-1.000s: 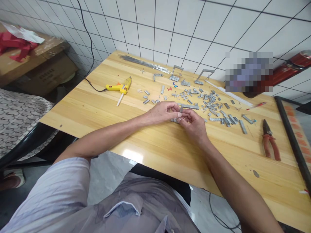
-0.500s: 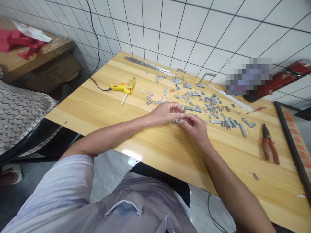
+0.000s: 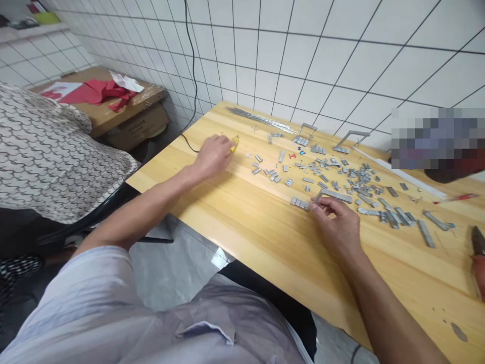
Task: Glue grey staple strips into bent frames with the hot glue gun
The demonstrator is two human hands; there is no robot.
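Observation:
Over at the left part of the table, my left hand (image 3: 215, 155) is closed on the yellow glue gun (image 3: 235, 143), which it mostly covers. My right hand (image 3: 338, 218) pinches a small grey angled piece (image 3: 335, 195) near the middle of the table. A row of small grey blocks (image 3: 299, 203) lies against its fingertips. Behind the right hand are many loose grey pieces (image 3: 361, 177). Further back stand two grey frame-like pieces, one (image 3: 307, 126) near the wires and another (image 3: 352, 134) to its right.
Thin metal wires (image 3: 261, 120) lie along the wooden table's (image 3: 242, 207) back edge. Red-handled pliers (image 3: 479, 263) and a red pen (image 3: 456, 198) are at the right. A black cord (image 3: 194, 65) hangs by the tiled wall. Cardboard boxes (image 3: 132, 126) stand at the left.
My left hand has left the grey pieces and moved left onto the glue gun. The right hand stays at the angled piece. The view has turned left.

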